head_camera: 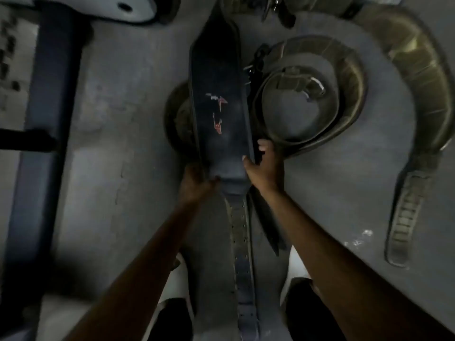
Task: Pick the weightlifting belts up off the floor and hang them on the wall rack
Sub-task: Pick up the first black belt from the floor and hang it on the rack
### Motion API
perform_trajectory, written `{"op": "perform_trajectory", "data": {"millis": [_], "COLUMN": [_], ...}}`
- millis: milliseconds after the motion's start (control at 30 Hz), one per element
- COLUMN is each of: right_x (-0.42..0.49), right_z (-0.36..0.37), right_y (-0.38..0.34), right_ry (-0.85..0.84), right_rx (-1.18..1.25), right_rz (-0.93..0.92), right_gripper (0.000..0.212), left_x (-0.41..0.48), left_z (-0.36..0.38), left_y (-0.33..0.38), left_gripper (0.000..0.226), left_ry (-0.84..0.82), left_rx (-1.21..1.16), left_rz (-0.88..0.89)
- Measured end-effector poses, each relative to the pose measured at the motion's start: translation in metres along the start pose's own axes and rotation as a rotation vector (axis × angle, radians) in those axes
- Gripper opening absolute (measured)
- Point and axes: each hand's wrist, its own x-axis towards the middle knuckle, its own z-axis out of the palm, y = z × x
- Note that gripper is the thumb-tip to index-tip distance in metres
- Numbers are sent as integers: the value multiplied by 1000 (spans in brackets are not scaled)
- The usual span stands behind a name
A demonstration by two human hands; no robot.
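Your forearms reach down over your shoes, both hands on the dark blue belt [220,112], so you're at the pick-up step.

Biggest thing first: that blue belt lies stretched out on the grey floor [108,134], its holed strap running back between your feet. Your left hand [197,179] grips its left edge and your right hand [264,166] curls over the right edge, fingers closed on it. An olive coiled belt [344,70] sits just beside it, and another olive belt [423,77] curves further right. Next up, I'd guess: lift it clear without snagging the coil. No wall rack in view.
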Motion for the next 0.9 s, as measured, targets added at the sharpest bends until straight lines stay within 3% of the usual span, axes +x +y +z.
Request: {"op": "perform_trajectory", "data": {"millis": [33, 100, 233, 300, 467, 600, 900], "right_x": [10, 22, 29, 21, -12, -33, -136], "right_z": [7, 12, 0, -16, -78, -152, -371], "right_y": [3, 0, -14, -30, -109, -202, -439], "right_ry": [-21, -97, -205, -233, -208, -158, -116], "right_rx": [28, 67, 144, 215, 392, 507, 775], "right_rz": [23, 97, 153, 163, 43, -54, -260], "right_gripper": [52, 48, 28, 23, 23, 28, 39], "left_x": [14, 32, -4, -20, -62, -106, -279], "left_z": [3, 5, -4, -13, -45, -74, -145], "left_y": [-10, -21, 43, 69, 163, 270, 560], "left_gripper": [125, 118, 52, 36, 45, 49, 30], "left_ry": [16, 14, 37, 29, -15, -65, -89], "left_rx": [-25, -80, -162, -206, -279, -402, -514], "left_rz": [-31, -108, -86, -120, -143, -60, 360]}}
